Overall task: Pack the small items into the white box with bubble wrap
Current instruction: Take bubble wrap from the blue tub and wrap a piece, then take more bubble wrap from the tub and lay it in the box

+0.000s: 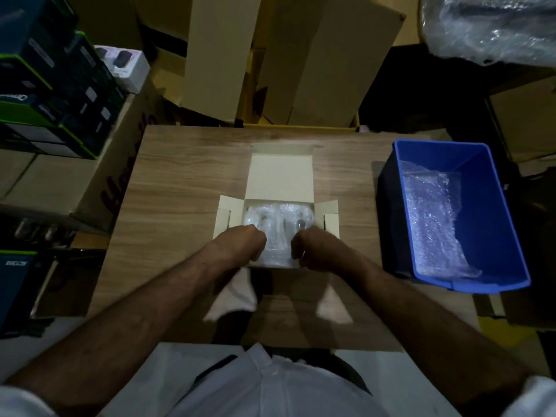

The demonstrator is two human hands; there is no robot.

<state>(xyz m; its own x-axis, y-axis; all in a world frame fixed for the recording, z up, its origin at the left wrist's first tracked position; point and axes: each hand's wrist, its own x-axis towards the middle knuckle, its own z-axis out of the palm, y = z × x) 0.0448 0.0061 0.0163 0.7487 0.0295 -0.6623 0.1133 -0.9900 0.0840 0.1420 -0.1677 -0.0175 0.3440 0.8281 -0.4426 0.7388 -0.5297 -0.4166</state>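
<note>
The white box (pixel 281 179) lies open in the middle of the wooden table (pixel 180 182), its lid flap folded away from me and side flaps spread. Inside it sits bubble wrap (pixel 278 216) with small dark items showing dimly through it. My left hand (pixel 240 243) and my right hand (pixel 316 248) are both at the box's near edge, fingers curled down on the bubble wrap inside. The fingertips are hidden by the backs of the hands.
A blue plastic bin (pixel 487 212) with more bubble wrap (pixel 433 218) stands at the table's right. Stacked dark product boxes (pixel 57 94) and cardboard cartons (pixel 72 182) crowd the left. Tall cartons (pixel 301 58) stand behind the table. A bubble wrap roll (pixel 493 25) is top right.
</note>
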